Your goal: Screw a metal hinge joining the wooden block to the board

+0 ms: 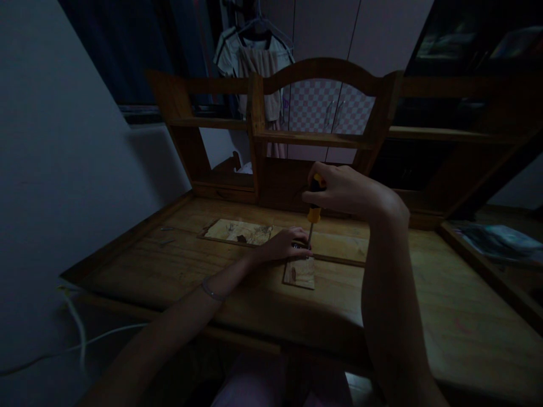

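Note:
My right hand [333, 185] is wrapped round the handle of a yellow and black screwdriver [314, 215], which stands almost upright with its tip down. That tip meets a small shiny metal piece [297, 246] lying where two boards come together. With its fingers and thumb, my left hand [288, 244] pinches around the metal piece, whose kind I cannot make out. Below it is a short wooden board [300, 273], set crosswise to a long thin wooden board [339, 247]. Dark stains mark the long board's left part.
A wooden desk [254, 308] with a shelf hutch [314, 138] along its back carries the boards. Two small thin pieces [167, 229] lie at the left. Flat items in plastic [500, 240] are at the right, and a white cable [78, 322] hangs by the left edge.

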Demonstrator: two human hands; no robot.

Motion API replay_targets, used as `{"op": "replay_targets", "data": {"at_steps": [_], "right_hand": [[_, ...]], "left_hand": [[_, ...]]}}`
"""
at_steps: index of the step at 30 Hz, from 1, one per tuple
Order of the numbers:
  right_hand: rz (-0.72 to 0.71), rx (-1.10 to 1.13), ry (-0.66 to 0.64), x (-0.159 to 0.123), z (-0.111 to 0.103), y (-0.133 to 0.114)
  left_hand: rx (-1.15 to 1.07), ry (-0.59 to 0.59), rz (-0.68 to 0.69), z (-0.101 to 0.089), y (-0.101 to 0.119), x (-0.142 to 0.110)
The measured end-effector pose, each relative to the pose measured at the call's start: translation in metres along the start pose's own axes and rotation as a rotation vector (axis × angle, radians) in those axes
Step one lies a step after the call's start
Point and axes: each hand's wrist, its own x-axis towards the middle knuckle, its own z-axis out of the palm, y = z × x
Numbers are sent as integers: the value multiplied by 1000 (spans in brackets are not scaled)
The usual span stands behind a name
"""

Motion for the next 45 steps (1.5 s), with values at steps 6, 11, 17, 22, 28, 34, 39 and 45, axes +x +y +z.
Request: {"op": "replay_targets", "data": {"at_steps": [6, 11, 17, 22, 28, 34, 39, 45], "right_hand": [[17, 5, 6, 1, 1, 0], [34, -5, 5, 2, 0, 3], [11, 35, 0, 2, 0, 3], [57, 22, -10, 2, 0, 1], [50, -24, -17, 3, -1, 5], [29, 19, -32, 2, -2, 4], [21, 23, -6, 3, 0, 3], [31, 7, 9, 3, 1, 5]], "left_hand": [[6, -9, -12, -2, 2, 1], [21, -13, -9, -2, 1, 1], [19, -17, -4, -2, 2, 0], [14, 3, -9, -1, 2, 0], [10, 5, 0, -1, -1, 0], [16, 4, -11, -1, 0, -1], [8, 8, -3, -1, 0, -1], [13, -12, -15, -2, 1, 0]]}}
